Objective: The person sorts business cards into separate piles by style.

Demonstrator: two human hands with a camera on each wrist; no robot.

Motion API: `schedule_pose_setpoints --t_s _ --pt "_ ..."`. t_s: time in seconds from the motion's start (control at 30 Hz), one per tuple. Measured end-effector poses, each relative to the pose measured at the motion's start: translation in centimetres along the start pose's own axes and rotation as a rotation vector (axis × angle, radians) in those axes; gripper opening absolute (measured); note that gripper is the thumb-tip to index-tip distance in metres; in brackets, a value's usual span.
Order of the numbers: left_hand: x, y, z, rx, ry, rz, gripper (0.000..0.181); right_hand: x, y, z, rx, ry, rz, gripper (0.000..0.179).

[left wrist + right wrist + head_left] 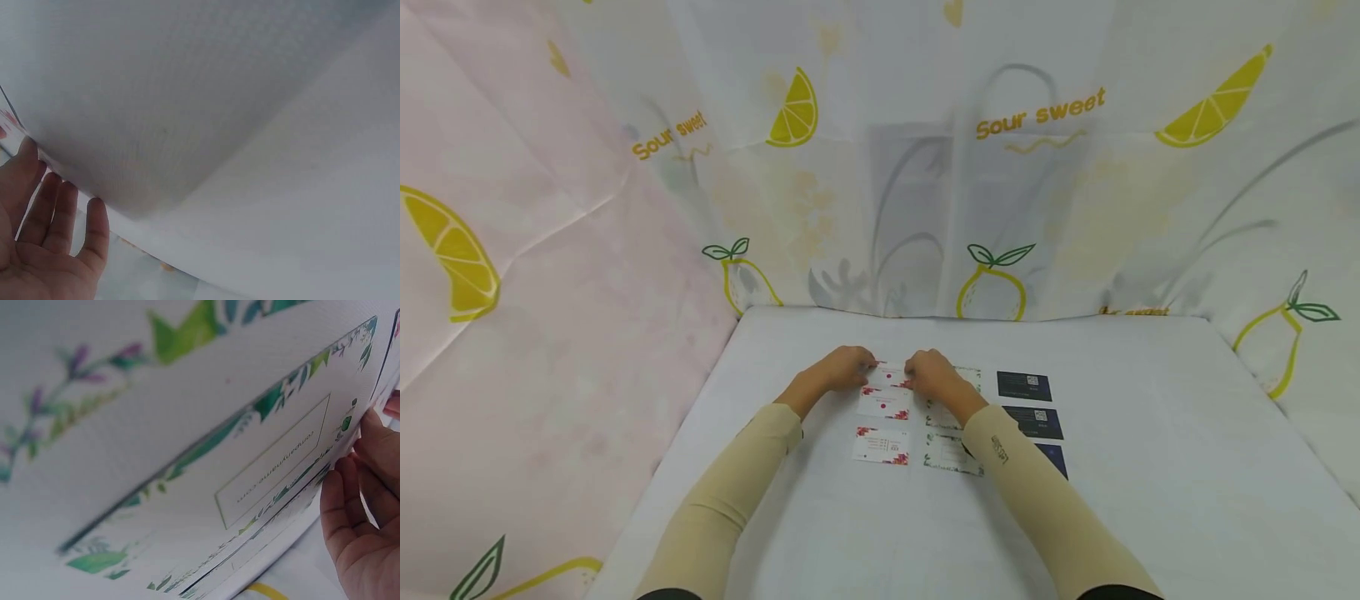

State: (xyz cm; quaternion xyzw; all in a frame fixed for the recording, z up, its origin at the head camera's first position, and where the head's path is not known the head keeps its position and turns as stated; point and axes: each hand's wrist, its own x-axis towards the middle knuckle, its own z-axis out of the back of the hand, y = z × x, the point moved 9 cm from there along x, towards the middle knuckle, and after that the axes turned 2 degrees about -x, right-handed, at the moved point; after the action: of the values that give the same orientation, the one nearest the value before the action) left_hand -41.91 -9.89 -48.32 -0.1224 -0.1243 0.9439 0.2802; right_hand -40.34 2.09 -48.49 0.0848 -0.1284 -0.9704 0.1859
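Both hands are at the top card of the left column, a white business card [889, 374] with red flowers in its corners. My left hand [848, 367] pinches its left edge; the left wrist view shows the fingertips [95, 203] down along the table surface. At the right edge my right hand [934, 375] pinches the same card with thumb and forefinger. Directly below lies a second red-flowered card [883, 404], nearly meeting it, and a third [880, 446] sits lower. Beneath the right hand and forearm runs a column of green-leaf cards [953, 454], partly hidden.
To the right, a column of dark blue cards [1024, 386] lies partly behind the right sleeve [1022, 475]. All the cards rest on a white-covered table [1150, 433]. Lemon-printed curtains [910, 208] hang along its back and sides.
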Motion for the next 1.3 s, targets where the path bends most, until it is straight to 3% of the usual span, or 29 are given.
schedule_pose_setpoints --t_s 0.2,0.5,0.87,1.13,1.3 --pt "0.06 -0.03 -0.11 0.021 0.000 -0.010 0.036 0.05 -0.23 -0.16 0.035 0.031 -0.035 0.034" --pt "-0.03 0.24 -0.15 -0.023 -0.020 0.050 0.034 -0.02 -0.17 -0.04 0.029 0.033 -0.056 0.035" --pt "-0.09 0.16 -0.24 -0.047 -0.035 0.037 0.032 -0.14 -0.73 -0.12 0.086 0.007 -0.099 0.040" --pt "-0.10 0.47 -0.76 -0.075 -0.024 0.062 0.031 -0.11 -0.48 -0.26 0.140 -0.001 -0.099 0.038" --pt "0.10 0.43 -0.34 -0.030 -0.045 0.053 0.032 0.26 -0.36 0.05 0.129 -0.032 -0.069 0.037"
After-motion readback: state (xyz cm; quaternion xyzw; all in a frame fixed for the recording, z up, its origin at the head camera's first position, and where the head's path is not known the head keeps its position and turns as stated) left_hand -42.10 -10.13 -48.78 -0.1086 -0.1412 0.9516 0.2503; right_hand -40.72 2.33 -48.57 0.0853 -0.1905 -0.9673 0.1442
